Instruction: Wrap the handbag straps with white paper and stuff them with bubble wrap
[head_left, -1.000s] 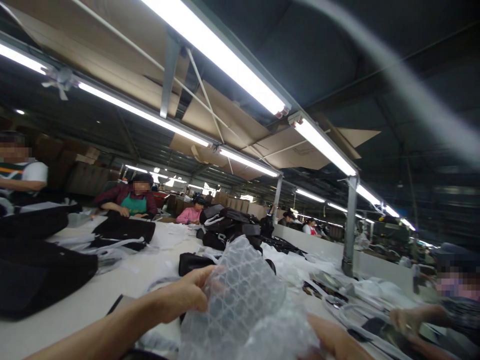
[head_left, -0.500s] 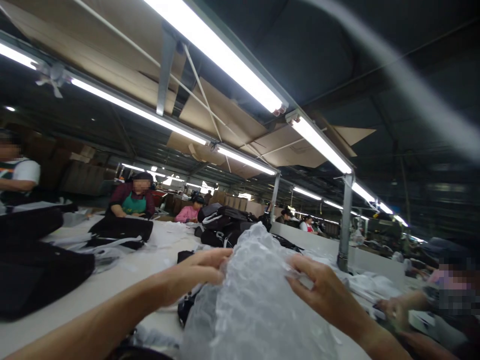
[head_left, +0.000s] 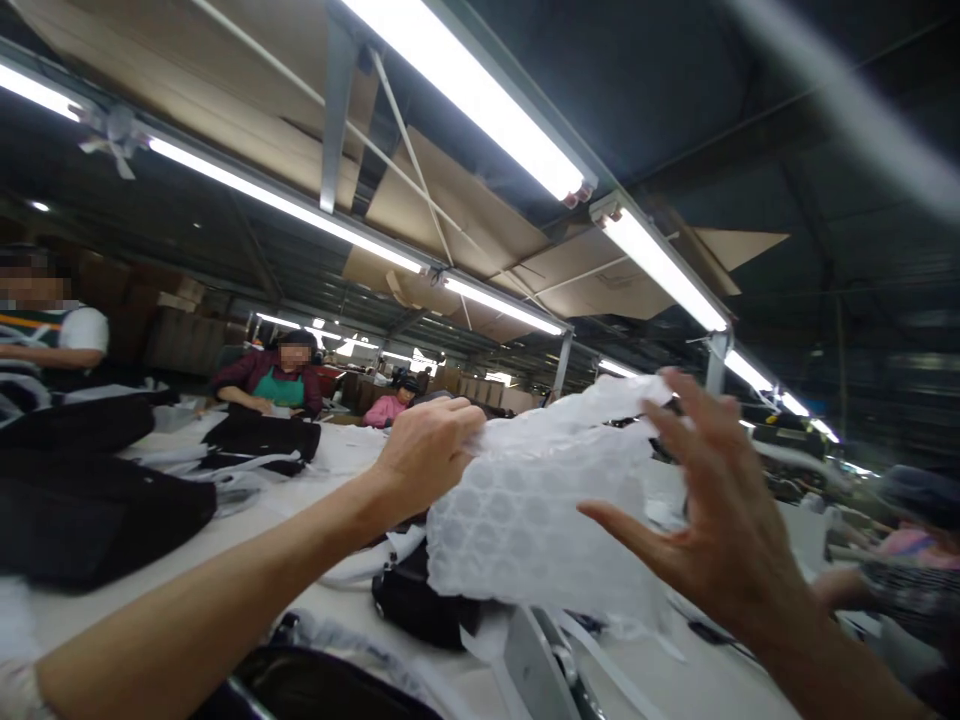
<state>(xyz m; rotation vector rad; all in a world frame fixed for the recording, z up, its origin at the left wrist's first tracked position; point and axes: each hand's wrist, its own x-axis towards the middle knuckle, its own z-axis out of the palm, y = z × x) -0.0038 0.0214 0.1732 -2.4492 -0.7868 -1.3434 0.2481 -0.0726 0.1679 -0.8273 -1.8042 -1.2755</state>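
A sheet of white bubble wrap (head_left: 532, 520) is held up in front of me, its large bubbles facing me and its top edge slanting upward to the right. My left hand (head_left: 427, 450) pinches its upper left edge between closed fingers. Beside the upper right corner is my right hand (head_left: 724, 510), fingers and thumb spread; whether the blurred fingertips touch the wrap I cannot tell. Beneath the sheet, a black item (head_left: 424, 600) is partly covered. A flat silver-grey piece (head_left: 534, 665) stands near white straps. At the bottom edge lies a glossy black object (head_left: 322, 690), partly cut off.
Black bags (head_left: 97, 520) lie on the white table (head_left: 712, 685) at left. Across it sits a person in a green apron (head_left: 279, 388); another person's patterned sleeve (head_left: 911, 590) is close on my right. Low lamps (head_left: 480, 95) hang overhead.
The bubble wrap has turned from pointing away from me to spreading sideways. My left hand has risen; my right hand has moved up and right, its fingers opening.
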